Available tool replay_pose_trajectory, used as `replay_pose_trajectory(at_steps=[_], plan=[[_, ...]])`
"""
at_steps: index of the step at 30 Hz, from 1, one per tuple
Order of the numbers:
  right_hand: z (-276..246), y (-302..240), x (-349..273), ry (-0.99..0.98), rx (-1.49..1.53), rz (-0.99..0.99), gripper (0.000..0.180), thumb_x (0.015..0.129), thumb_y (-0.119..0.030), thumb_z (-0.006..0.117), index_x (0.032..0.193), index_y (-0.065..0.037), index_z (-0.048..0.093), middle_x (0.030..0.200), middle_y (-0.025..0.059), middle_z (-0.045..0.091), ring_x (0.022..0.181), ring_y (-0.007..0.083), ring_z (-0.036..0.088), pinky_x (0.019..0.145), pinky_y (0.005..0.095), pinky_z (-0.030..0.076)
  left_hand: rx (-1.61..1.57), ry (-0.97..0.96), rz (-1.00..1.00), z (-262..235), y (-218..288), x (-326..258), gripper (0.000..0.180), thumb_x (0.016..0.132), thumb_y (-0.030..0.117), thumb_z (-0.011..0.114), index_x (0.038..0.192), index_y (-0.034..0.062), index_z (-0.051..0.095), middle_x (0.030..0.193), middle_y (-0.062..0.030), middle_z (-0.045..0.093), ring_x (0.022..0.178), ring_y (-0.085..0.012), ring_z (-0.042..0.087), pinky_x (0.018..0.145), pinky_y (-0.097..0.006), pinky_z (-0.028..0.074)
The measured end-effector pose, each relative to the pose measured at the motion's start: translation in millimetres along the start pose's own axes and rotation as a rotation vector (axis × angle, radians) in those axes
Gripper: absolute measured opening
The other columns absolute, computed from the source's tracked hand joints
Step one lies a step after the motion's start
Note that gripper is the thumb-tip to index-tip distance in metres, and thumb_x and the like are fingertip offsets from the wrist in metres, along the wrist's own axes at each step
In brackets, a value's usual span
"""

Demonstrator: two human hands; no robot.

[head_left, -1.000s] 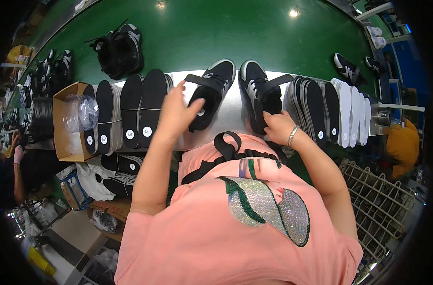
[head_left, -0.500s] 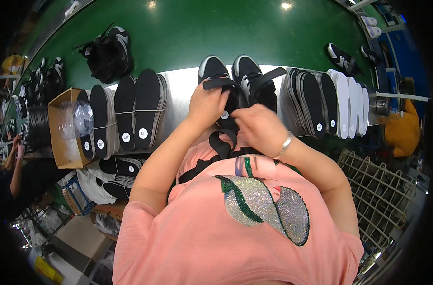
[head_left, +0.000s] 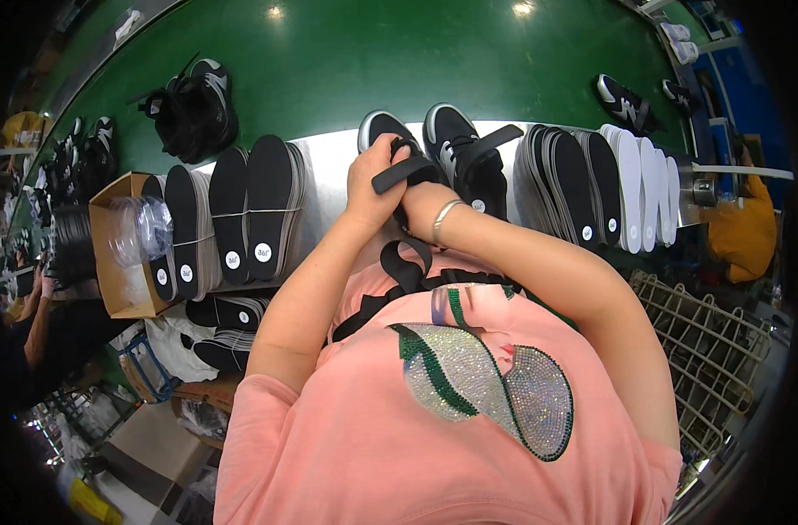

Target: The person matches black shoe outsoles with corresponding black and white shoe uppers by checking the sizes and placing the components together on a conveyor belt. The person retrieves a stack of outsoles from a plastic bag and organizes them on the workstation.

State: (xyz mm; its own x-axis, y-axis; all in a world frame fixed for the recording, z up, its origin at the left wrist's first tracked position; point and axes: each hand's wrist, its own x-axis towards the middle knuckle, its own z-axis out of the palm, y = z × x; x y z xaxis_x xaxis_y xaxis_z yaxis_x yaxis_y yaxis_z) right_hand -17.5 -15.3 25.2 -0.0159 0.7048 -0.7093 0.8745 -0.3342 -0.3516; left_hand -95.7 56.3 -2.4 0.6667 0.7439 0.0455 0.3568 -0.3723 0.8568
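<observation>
Here, our left hand (head_left: pixel 373 187) is closed on the upper of the left shoe (head_left: pixel 380 125), next to its strap (head_left: pixel 402 174). Our right hand (head_left: pixel 423 206) dips into that shoe's opening; its fingers are hidden, so we cannot tell whether they hold anything. The shoe stands toe away from us on the steel plate (head_left: pixel 327 210), just beside the right shoe (head_left: pixel 453 131).

The likeliest trouble, we judge, is inside: working blind, our fingers could ruck up the lining. The strap juts toward our wrists and might get folded in under them. Our bracelet (head_left: pixel 444 217) sits close to the collar and could snag there. Should the left hand's hold slacken, a push from the right could skid the shoe over the smooth plate or knock its neighbour askew.

Toward us there is little room: the heel end lies near our shirt (head_left: pixel 338 429), and the black tie (head_left: pixel 405 265) on it could get caught. To the left, a strip of plate separates us from the black insoles (head_left: pixel 272 197); to the right, beyond the second shoe, the gap to the stacked insoles (head_left: pixel 570 185) is narrower, so an elbow swung wide might topple them. The freest way is upward or forward, over the green table (head_left: pixel 399 57), where the nearest shoes (head_left: pixel 193 115) stand well off to the left.
</observation>
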Motion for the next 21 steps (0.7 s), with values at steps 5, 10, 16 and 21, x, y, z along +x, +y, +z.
replay_pose_trajectory(at_steps=[5,10,16,21], plan=[[0.3,-12.1,7.4,-0.037,-0.148,0.107,0.023,0.067,-0.01,0.058,0.088,-0.004,0.063,0.09,0.0143,0.061,0.082,0.026,0.06,0.067,0.0345,0.049,-0.032,0.059,-0.082,3.2,-7.0,-5.3,0.019,0.08,0.017,0.054,0.09,0.0005,0.053,0.072,-0.0133,0.059,0.065,-0.0193,0.057,0.06,-0.028,0.044],[-7.9,-18.1,-0.8,-0.031,-0.177,0.101,0.026,0.063,-0.008,0.062,0.089,-0.005,0.063,0.092,0.0128,0.061,0.083,0.024,0.06,0.067,0.0328,0.049,-0.072,0.092,-0.077,4.5,-6.4,-5.5,0.019,0.08,0.016,0.054,0.09,-0.0003,0.054,0.071,-0.0126,0.059,0.063,-0.0157,0.055,0.06,-0.027,0.043],[0.2,-5.0,-0.3,-0.085,-0.186,-0.032,0.023,0.069,-0.013,0.056,0.089,-0.003,0.06,0.088,0.0151,0.061,0.081,0.0264,0.06,0.065,0.0355,0.049,-0.07,0.117,-0.076,6.8,-2.4,-4.3,0.018,0.08,0.019,0.05,0.089,0.0027,0.054,0.069,-0.0167,0.059,0.064,-0.0316,0.058,0.059,-0.034,0.044],[16.2,3.6,-32.9,0.143,-0.192,-0.233,0.023,0.071,-0.019,0.053,0.084,-0.002,0.061,0.083,0.0173,0.061,0.08,0.0282,0.059,0.085,0.044,0.028,-0.04,0.108,-0.078,6.6,-4.9,-3.9,0.018,0.081,0.018,0.05,0.089,0.0026,0.053,0.068,-0.0173,0.058,0.063,-0.0315,0.057,0.058,-0.034,0.044]])
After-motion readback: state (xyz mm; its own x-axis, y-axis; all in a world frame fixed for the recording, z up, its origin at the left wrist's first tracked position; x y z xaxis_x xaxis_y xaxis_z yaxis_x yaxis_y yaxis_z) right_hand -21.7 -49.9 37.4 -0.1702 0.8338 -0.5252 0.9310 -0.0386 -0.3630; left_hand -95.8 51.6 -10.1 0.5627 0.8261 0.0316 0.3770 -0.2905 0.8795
